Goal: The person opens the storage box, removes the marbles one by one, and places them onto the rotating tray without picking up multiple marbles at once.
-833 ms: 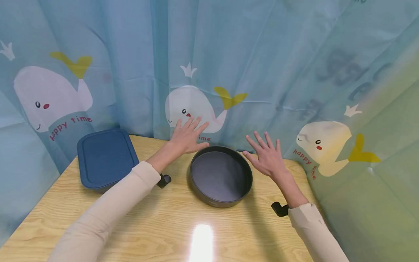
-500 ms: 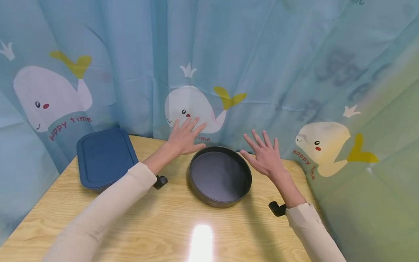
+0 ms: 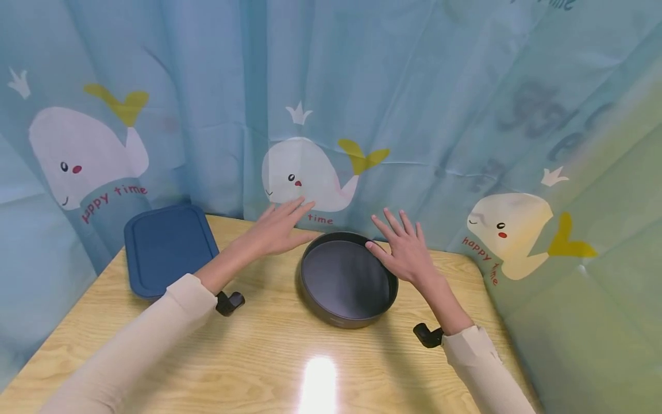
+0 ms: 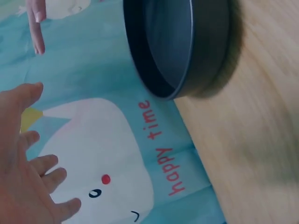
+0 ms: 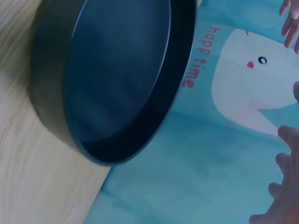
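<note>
Two empty hands hover on either side of the round dark cake pan, which sits flat on the desk.
The left hand and right hand are apart, fingers spread, holding nothing; both wrist views show them clear of the pan's rim. The step looks like a reach or a release, and one instant cannot settle which. Gripping the pan would call for lowering both palms to opposite walls and closing evenly, well clear of the blue-lidded container at left.
</note>
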Available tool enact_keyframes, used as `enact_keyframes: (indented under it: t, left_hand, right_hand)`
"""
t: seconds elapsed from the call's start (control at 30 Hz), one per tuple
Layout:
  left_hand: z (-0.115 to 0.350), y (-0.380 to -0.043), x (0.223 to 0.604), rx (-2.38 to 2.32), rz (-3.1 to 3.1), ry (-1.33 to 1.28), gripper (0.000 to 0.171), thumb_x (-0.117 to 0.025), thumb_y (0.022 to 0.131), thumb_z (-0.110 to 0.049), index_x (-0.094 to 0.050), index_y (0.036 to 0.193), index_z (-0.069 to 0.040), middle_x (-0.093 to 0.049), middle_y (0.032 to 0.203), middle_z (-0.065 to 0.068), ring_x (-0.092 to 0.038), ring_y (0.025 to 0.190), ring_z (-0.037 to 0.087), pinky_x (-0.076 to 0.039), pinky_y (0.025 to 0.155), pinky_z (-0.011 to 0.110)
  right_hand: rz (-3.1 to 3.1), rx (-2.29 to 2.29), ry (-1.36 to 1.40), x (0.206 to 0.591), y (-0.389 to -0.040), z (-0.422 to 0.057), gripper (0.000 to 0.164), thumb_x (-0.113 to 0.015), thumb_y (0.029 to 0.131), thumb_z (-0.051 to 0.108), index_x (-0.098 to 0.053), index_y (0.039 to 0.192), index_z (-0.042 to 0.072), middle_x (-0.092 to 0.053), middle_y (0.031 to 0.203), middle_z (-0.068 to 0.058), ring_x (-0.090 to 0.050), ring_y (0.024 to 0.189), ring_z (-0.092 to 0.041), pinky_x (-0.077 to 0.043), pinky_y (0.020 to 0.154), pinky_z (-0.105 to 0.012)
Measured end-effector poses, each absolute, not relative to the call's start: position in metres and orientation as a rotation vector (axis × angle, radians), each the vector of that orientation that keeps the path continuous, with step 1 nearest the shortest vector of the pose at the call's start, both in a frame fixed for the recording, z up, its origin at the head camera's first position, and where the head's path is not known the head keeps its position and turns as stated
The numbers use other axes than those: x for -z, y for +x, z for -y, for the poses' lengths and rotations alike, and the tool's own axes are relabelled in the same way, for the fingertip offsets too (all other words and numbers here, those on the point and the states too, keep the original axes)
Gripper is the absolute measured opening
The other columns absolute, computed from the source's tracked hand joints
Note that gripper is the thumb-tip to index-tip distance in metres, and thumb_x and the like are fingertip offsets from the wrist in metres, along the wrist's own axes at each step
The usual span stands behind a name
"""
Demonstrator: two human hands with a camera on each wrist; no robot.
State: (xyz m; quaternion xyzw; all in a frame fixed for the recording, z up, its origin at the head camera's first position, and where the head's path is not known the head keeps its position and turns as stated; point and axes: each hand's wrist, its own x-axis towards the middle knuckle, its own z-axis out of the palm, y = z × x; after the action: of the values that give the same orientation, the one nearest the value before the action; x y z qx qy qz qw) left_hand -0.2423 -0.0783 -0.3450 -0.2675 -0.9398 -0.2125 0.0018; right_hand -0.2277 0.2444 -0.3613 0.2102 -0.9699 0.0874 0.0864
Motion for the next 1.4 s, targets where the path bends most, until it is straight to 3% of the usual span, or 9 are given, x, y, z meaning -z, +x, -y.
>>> enact_keyframes:
  t: [0.17, 0.3, 0.57, 0.97, 1.23, 1.27, 1.4]
  left_hand:
    - [0.089, -0.232, 0.348, 0.866, 2.842, -0.895, 0.065, -0.063, 0.1, -0.03, -0.036, 0.154, -0.008, -0.035, 0.156, 0.017, -0.033, 0.142, 0.036, -0.03, 0.11, 0.056]
    - [0.096, -0.223, 0.348, 0.976, 2.797, -0.881, 0.057, -0.062, 0.1, -0.027, -0.043, 0.15, -0.005, -0.043, 0.151, 0.016, -0.039, 0.139, 0.033, -0.034, 0.109, 0.05]
    - [0.122, -0.203, 0.351, 1.118, 2.802, -0.746, 0.057, -0.059, 0.102, -0.028, -0.041, 0.151, -0.007, -0.041, 0.153, 0.015, -0.039, 0.138, 0.036, -0.034, 0.107, 0.055]
    - [0.187, -0.168, 0.37, 1.053, 2.797, -0.552, 0.056, -0.06, 0.102, -0.024, -0.041, 0.148, 0.003, -0.046, 0.144, 0.028, -0.046, 0.127, 0.047, -0.039, 0.096, 0.063]
    - [0.234, -0.143, 0.395, 1.003, 2.718, -0.476, 0.055, -0.064, 0.1, -0.018, -0.042, 0.145, 0.003, -0.05, 0.138, 0.029, -0.047, 0.123, 0.048, -0.04, 0.09, 0.06]
    - [0.239, -0.141, 0.397, 1.002, 2.718, -0.464, 0.055, -0.064, 0.1, -0.018, -0.042, 0.145, 0.004, -0.05, 0.138, 0.029, -0.047, 0.123, 0.048, -0.041, 0.093, 0.053]
    - [0.257, -0.134, 0.403, 1.05, 2.727, -0.405, 0.055, -0.061, 0.101, -0.014, -0.039, 0.146, 0.007, -0.047, 0.137, 0.033, -0.045, 0.122, 0.051, -0.039, 0.093, 0.053]
  right_hand:
    - [2.883, -0.459, 0.676, 0.361, -0.225, -0.237, 0.064, -0.053, 0.1, 0.05, -0.041, 0.154, 0.017, -0.022, 0.163, -0.011, -0.012, 0.149, -0.039, -0.014, 0.112, -0.066]
    - [2.886, -0.66, 0.695, 0.363, -0.222, -0.231, 0.063, -0.055, 0.1, 0.046, -0.041, 0.154, 0.015, -0.022, 0.163, -0.011, -0.011, 0.149, -0.038, -0.016, 0.112, -0.066]
    - [2.877, -0.933, 0.743, 0.363, -0.217, -0.218, 0.056, -0.057, 0.101, 0.041, -0.048, 0.149, 0.013, -0.023, 0.163, -0.008, -0.02, 0.148, -0.034, -0.024, 0.11, -0.063]
    - [2.833, -1.221, 0.777, 0.369, -0.219, -0.172, 0.047, -0.058, 0.102, 0.032, -0.052, 0.145, 0.014, -0.033, 0.159, -0.006, -0.033, 0.144, -0.026, -0.036, 0.108, -0.05]
    - [2.788, -1.365, 0.785, 0.376, -0.219, -0.136, 0.043, -0.061, 0.101, 0.029, -0.057, 0.14, 0.012, -0.044, 0.151, -0.004, -0.046, 0.134, -0.019, -0.044, 0.102, -0.041]
    - [2.781, -1.381, 0.781, 0.376, -0.219, -0.131, 0.043, -0.062, 0.101, 0.028, -0.057, 0.14, 0.012, -0.046, 0.149, -0.003, -0.048, 0.131, -0.019, -0.045, 0.101, -0.04]
    - [2.779, -1.454, 0.776, 0.379, -0.22, -0.116, 0.043, -0.062, 0.1, 0.028, -0.057, 0.14, 0.014, -0.051, 0.144, -0.001, -0.052, 0.127, -0.019, -0.047, 0.098, -0.038]
